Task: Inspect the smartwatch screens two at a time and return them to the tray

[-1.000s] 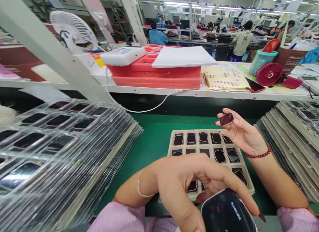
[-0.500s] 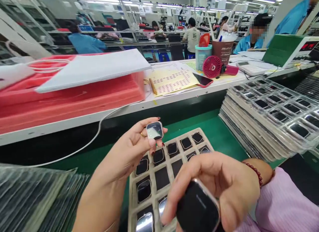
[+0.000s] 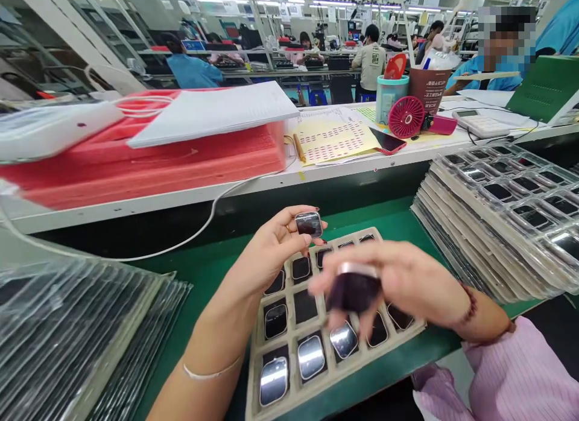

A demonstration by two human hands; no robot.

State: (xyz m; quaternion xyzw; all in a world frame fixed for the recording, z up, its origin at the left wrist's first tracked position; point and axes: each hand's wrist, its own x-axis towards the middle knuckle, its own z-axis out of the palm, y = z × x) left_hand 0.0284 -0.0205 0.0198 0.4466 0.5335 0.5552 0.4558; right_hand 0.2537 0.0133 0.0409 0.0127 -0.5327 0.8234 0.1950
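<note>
My left hand [image 3: 284, 237] is closed on a smartwatch body [image 3: 309, 224], a small rounded square with a dark glossy face, held by its edges above the far left of the tray. Smeared by motion, my right hand [image 3: 393, 276] grips a second smartwatch body [image 3: 355, 288] over the tray's middle. Below both hands lies a beige compartment tray [image 3: 257, 373]. Several of its pockets hold similar watch bodies, such as the watch body [image 3: 274, 380] in the near left corner. One dark pocket [image 3: 305, 306] shows no watch in it. My right hand hides part of the tray.
On the left leans a stack of clear plastic trays [image 3: 99, 336]. At right stands a tall stack of filled trays [image 3: 470, 240]. The shelf ahead bears pink foam [image 3: 217, 155], papers, a phone [image 3: 389, 142] and a magenta fan [image 3: 406, 117]. A white cable [image 3: 199, 228] hangs from it. People sit beyond.
The view has swung left, so things appear farther right. My right hand has moved away from the camera, over the tray, with its watch body tilted. My left hand still holds its watch body.
</note>
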